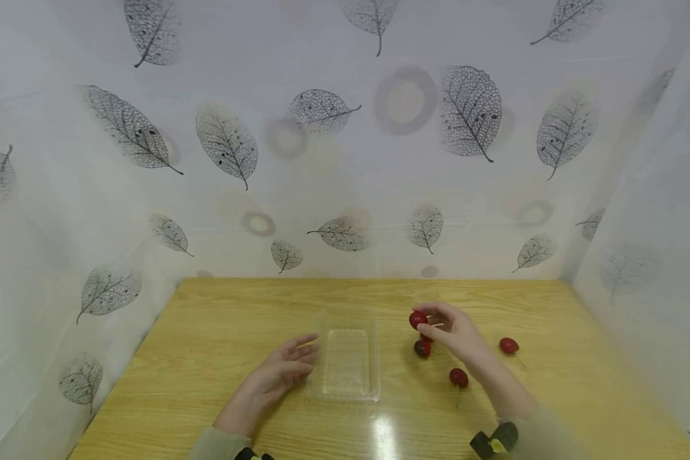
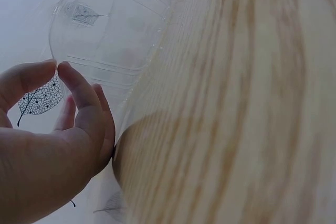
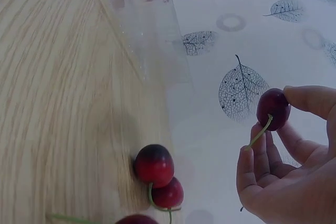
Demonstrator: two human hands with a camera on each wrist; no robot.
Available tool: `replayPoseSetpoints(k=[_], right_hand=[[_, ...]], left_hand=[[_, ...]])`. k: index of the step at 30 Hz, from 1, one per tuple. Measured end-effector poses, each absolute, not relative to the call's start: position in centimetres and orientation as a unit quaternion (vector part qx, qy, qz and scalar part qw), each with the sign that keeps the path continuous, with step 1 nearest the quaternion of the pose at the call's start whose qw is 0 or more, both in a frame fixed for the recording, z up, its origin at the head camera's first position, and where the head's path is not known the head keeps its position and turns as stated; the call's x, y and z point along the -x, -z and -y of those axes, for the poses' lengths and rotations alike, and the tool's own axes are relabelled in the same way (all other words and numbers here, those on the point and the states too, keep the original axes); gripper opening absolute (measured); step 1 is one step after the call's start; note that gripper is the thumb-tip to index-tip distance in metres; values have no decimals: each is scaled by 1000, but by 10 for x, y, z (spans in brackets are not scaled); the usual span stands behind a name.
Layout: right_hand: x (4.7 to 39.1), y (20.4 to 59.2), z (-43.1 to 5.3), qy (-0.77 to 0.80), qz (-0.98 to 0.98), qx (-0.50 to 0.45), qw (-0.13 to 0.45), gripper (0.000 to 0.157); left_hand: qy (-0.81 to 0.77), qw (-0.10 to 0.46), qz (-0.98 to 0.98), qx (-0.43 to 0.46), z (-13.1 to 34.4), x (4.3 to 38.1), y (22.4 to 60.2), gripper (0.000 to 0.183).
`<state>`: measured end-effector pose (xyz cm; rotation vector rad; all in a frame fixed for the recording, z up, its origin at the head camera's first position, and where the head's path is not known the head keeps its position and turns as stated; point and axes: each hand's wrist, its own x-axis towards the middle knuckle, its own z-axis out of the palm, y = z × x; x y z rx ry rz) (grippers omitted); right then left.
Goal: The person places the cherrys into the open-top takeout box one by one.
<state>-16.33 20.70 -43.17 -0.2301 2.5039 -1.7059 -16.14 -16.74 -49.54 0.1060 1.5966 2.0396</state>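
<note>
My left hand [image 1: 276, 374] is at the left side of a clear plastic container [image 1: 347, 364], its thumb and forefinger pinching the rim in the left wrist view. To the right of the container, my right hand [image 1: 460, 332] holds a dark red cherry [image 3: 273, 109] above the table between thumb and fingers. The green stem of that cherry hangs toward the fingertips. Below it, a red cherry with a dark patch [image 3: 154, 165] lies against a smaller red cherry [image 3: 168, 193], which my right hand partly covers in the head view.
Two more stemmed cherries lie on the wooden table [image 1: 218, 332]: one cherry [image 1: 459, 377] near the right forearm, another cherry [image 1: 508, 345] farther right. Leaf-patterned white sheeting [image 1: 345, 179] encloses the back and both sides. Dark bands sit on both wrists.
</note>
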Motion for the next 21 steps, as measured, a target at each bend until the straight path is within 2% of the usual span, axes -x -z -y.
replayPoseSetpoints(k=[21], right_hand=[[169, 431, -163, 580, -803, 116, 72, 41]], left_hand=[[-758, 278, -588, -42, 167, 162, 495, 77]])
